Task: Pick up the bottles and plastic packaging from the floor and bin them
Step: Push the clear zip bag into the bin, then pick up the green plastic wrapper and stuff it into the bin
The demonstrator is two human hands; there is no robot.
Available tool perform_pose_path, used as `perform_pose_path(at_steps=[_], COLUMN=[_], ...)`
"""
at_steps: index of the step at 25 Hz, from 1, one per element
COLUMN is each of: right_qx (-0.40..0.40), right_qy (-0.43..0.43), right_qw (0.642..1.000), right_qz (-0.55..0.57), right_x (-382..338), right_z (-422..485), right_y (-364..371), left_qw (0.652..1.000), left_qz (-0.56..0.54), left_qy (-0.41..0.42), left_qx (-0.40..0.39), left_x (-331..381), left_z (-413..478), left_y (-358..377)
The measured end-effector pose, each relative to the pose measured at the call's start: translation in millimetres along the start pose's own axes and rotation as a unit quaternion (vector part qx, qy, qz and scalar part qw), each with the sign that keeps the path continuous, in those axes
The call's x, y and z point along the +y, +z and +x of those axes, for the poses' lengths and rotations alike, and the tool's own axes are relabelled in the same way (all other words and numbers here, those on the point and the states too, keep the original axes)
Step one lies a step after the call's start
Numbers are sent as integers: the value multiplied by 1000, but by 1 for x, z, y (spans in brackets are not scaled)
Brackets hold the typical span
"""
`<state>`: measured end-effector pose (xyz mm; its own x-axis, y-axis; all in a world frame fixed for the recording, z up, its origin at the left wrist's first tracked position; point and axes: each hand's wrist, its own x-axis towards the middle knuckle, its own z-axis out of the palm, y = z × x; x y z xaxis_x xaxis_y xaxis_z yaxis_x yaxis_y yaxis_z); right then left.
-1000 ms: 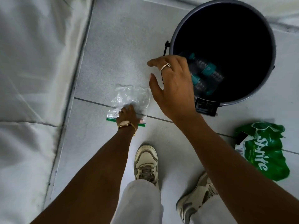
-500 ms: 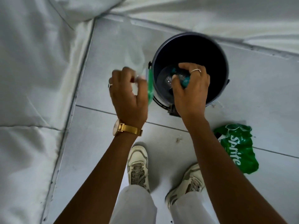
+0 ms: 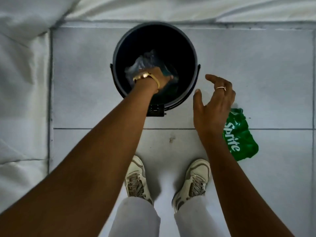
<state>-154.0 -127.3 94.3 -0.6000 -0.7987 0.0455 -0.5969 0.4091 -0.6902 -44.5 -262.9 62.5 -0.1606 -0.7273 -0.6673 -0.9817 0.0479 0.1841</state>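
Fingers of the left hand (image 3: 159, 76) reach inside the round black plastic bin (image 3: 188, 48) at upper centre, against a crumpled clear plastic bag (image 3: 143, 63); their grip cannot be told. Right hand (image 3: 213, 103) hovers spread, empty, above green Sprite packaging (image 3: 241, 139) on the white tiled floor (image 3: 256, 65).

Bare tile around the green wrapper (image 3: 239, 134) (bin (image 3: 119, 48) just beyond), bin mouth partly arm-filled.

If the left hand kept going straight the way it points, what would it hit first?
The left hand points down into the bin, so likely the clear plastic bag at its fingertips, then the bottles beneath. Depth is unclear.
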Motion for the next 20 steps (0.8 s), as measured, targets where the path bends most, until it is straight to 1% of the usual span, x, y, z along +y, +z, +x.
perform_pose_path(at_steps=[1,2,4,6,9,10,11,12,16,19,20], right_qx=[-13,-34,-97,-179,-309,-328,-332,-320,-234,-242,-239], right_qy=[12,30,96,177,296,313,315,306,228,189,181], right_qw=[999,996,973,930,843,824,815,817,858,868,876], right_qz=[-32,-75,-185,-268,-326,-341,-357,-371,-397,-391,-377], right_x=[17,36,74,110,158,172,185,194,210,204,201], right_z=[-2,-4,-11,-20,-37,-43,-48,-51,-52,-54,-56], right_y=[-3,-6,-9,-10,-3,1,7,13,20,5,0], left_qw=[1000,999,995,989,984,983,983,983,990,995,995], left_qz=[-12,-22,-32,-48,-55,-55,-54,-51,-41,-42,-47], left_qy=[8,23,57,63,58,61,64,67,54,33,31], left_qx=[-10,7,74,128,162,164,164,161,123,88,78], left_x=[3,7,11,11,8,7,7,7,9,10,12], left_z=[1,0,-9,-20,-30,-30,-28,-25,-18,-24,-27], left_y=[1,3,5,6,13,17,21,25,36,35,34])
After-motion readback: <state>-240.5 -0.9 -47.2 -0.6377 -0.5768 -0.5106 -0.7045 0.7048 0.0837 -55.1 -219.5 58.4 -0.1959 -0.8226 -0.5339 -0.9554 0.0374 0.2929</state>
